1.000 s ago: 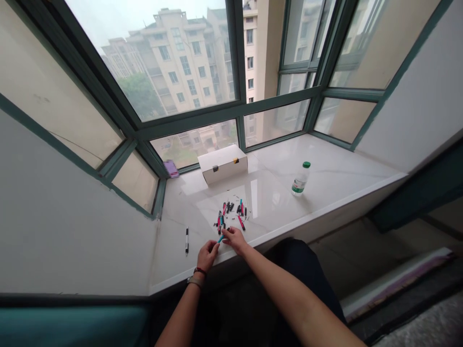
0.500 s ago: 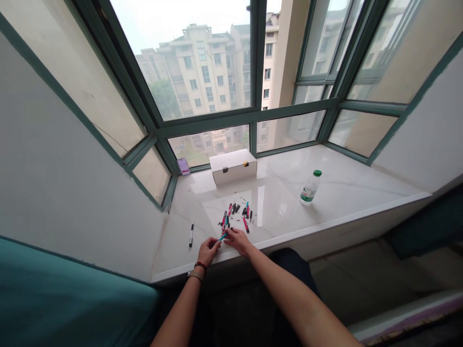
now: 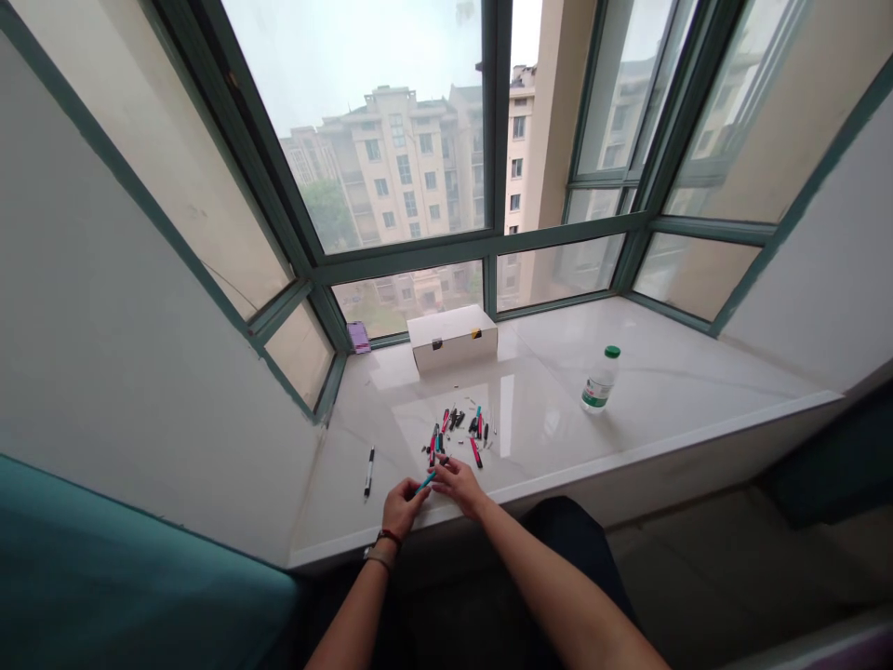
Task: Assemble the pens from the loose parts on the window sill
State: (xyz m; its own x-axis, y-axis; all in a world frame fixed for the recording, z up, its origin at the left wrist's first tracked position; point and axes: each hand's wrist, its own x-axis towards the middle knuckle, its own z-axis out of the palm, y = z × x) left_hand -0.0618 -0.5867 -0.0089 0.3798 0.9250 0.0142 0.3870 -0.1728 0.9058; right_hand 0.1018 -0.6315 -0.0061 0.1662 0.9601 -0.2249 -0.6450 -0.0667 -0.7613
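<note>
Both my hands meet at the front of a white marble window sill (image 3: pixel 628 419). My left hand (image 3: pixel 401 507) is closed in a pinch on the lower end of a small teal pen part (image 3: pixel 426 482). My right hand (image 3: pixel 459 483) is closed too, its fingertips pinching the upper end of the same teal piece. Just beyond my hands lies a scattered pile of pen parts (image 3: pixel 459 431) in red, teal and black. A whole black-and-white pen (image 3: pixel 368 471) lies alone to the left of my left hand.
A white cardboard box (image 3: pixel 453 337) stands at the back of the sill by the window. A plastic water bottle (image 3: pixel 601 380) with a green cap stands to the right. A small purple object (image 3: pixel 358 337) sits in the back left corner. A teal surface (image 3: pixel 126 577) fills the lower left.
The camera has tilted up and to the left, so the sill sits lower in view. My hands stay together on the teal pen part with little movement.
</note>
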